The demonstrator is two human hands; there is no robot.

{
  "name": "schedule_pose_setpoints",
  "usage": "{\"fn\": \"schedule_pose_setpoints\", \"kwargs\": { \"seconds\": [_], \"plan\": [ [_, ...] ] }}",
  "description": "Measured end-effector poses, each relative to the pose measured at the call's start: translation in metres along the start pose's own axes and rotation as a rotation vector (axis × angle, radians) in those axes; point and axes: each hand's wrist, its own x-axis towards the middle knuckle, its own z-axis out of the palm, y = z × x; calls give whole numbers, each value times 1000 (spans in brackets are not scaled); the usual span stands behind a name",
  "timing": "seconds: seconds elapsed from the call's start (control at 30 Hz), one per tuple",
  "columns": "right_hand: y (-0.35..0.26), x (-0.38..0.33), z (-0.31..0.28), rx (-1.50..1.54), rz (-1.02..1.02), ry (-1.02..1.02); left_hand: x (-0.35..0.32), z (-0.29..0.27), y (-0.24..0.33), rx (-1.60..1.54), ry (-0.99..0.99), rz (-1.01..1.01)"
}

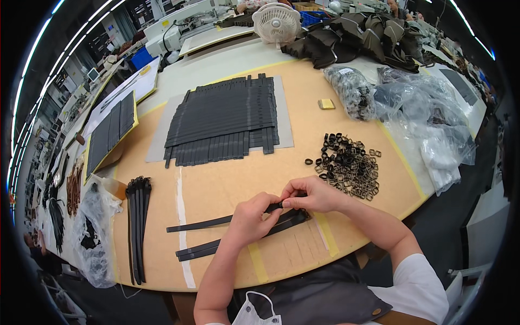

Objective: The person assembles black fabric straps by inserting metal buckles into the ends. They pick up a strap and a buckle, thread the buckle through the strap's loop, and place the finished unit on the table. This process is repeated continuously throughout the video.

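Near the table's front edge (pixel 292 268), both hands (pixel 314 196) are pinching a strap (pixel 203 223), one bundle (pixel 139 227) seemingly finished, many loops (pixel 355 173) remaining.

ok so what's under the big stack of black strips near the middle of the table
A grey sheet, showing left and right of the black strips, lies on the tan board. Whatever lies beneath the stack's middle is covered.
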Motion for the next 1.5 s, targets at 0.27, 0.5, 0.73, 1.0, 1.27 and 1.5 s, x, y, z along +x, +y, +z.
{"fn": "schedule_pose_setpoints", "kwargs": {
  "seconds": [0.27,0.5,0.73,1.0,1.27,1.5],
  "plan": [
    [-1,-3,2,-101,-69,34,0,1,0,45,-8,22],
    [-4,-4,3,-158,-72,55,-2,4,-3,21,14,30],
    [-4,-4,3,-178,-103,54,0,2,-2,65,-1,49],
    [-8,-5,4,-176,-80,65,-1,3,-2,53,0,42],
    [-4,-6,6,-207,-137,90,-1,1,0,61,1,61],
    [-7,-6,6,-178,-53,68,-2,2,-2,44,-6,58]
  ]
}}
